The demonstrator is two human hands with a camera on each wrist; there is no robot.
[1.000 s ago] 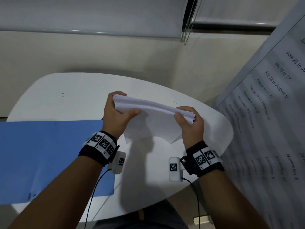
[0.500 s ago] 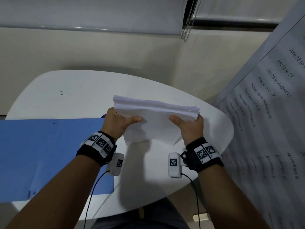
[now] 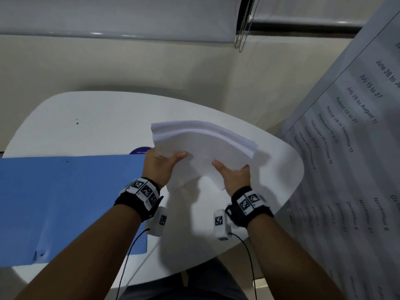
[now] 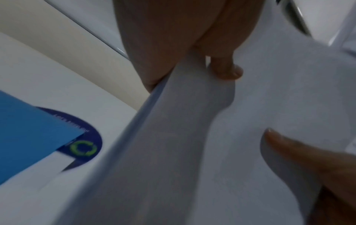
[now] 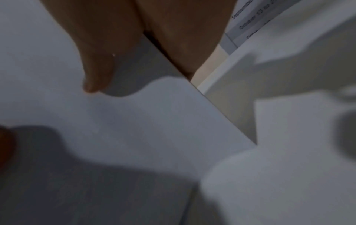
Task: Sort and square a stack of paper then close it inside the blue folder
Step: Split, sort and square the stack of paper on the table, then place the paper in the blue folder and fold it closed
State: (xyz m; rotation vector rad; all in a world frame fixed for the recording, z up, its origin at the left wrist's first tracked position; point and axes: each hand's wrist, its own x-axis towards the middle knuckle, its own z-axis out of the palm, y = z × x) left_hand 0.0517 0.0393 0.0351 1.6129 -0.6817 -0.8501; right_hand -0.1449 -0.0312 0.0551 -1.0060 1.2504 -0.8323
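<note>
A thick stack of white paper (image 3: 201, 146) is held above the white table (image 3: 97, 126), its top edge bowed upward. My left hand (image 3: 161, 163) grips the stack's left side, thumb on the near face and fingers behind. My right hand (image 3: 234, 175) grips the right side the same way. The left wrist view shows the paper (image 4: 192, 152) edge-on with the thumb (image 4: 300, 152) on it. In the right wrist view the paper (image 5: 134, 121) fills the frame under the thumb (image 5: 96, 73). The open blue folder (image 3: 69, 204) lies flat on the table to the left.
A round dark sticker (image 3: 140, 150) peeks out beside the folder's far right corner. A large printed schedule sheet (image 3: 357, 148) hangs at the right, close to the table edge. A wall and window blind (image 3: 119, 16) stand behind the table.
Both hands slid down the sides of the stack, and the stack tipped away from me, now bowing upward along its top edge.
</note>
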